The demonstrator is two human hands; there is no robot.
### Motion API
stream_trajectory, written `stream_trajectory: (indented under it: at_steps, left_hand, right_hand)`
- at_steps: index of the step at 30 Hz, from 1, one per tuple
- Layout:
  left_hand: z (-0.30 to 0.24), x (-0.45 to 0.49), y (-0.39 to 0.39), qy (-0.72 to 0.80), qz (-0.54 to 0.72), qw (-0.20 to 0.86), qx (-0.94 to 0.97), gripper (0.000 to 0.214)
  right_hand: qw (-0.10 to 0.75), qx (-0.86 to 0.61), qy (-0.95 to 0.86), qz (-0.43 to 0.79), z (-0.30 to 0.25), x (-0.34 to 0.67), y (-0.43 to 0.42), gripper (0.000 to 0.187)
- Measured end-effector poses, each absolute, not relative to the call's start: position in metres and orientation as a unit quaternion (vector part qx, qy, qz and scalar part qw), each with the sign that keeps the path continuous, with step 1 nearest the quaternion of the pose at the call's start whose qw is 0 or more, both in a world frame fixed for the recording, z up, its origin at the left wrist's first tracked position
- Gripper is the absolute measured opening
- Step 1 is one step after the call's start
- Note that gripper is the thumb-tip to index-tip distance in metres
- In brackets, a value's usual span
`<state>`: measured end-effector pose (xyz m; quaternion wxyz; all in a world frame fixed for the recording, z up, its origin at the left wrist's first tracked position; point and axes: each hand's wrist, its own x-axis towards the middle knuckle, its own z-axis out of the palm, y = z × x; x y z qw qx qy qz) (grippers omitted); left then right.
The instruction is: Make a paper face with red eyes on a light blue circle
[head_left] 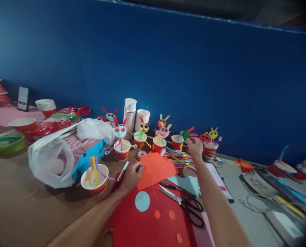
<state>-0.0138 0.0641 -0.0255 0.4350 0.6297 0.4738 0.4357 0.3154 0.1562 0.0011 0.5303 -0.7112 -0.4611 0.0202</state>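
Observation:
My right hand (195, 148) reaches to the back row, fingers pinched at the edge of a green paper head (185, 134) with red ears, which tops a red paper cup (177, 142). My left hand (133, 175) is closed, thumb and fingers together, by the left edge of an orange paper sheet (156, 168); anything between the fingertips is hidden. Below lies red paper (153, 226) bearing a light blue disc (142, 201) and small orange discs (171, 215). Black-handled scissors (191, 207) rest at its right. A marker (123, 171) lies beside my left wrist.
Several cup figures with paper faces, such as one with a blue face (120, 131), stand along the blue wall (194, 68). A cup with pipe cleaners (94, 187), a plastic bag (51, 164) and green tape (7, 142) are left. A phone (219, 183) lies right.

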Motion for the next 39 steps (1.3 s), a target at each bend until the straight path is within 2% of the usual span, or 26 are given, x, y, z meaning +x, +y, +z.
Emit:
stream_trajectory:
  at_steps: [14,28,39]
  left_hand:
    - [-0.032,-0.015,0.065,0.468,0.433,0.431,0.639,0.018]
    - [-0.026,-0.015,0.059,0.437,0.438,0.330,0.713,0.016]
    - [-0.024,-0.018,0.058,0.448,0.386,0.257,0.765,0.018]
  right_hand:
    - [0.523,-0.714,-0.463,0.039,0.000,0.311,0.156,0.030]
    - [0.469,-0.755,-0.458,0.005,0.013,0.320,0.158,0.025]
    - [0.480,-0.765,-0.429,0.002,0.011,0.324,0.163,0.030]
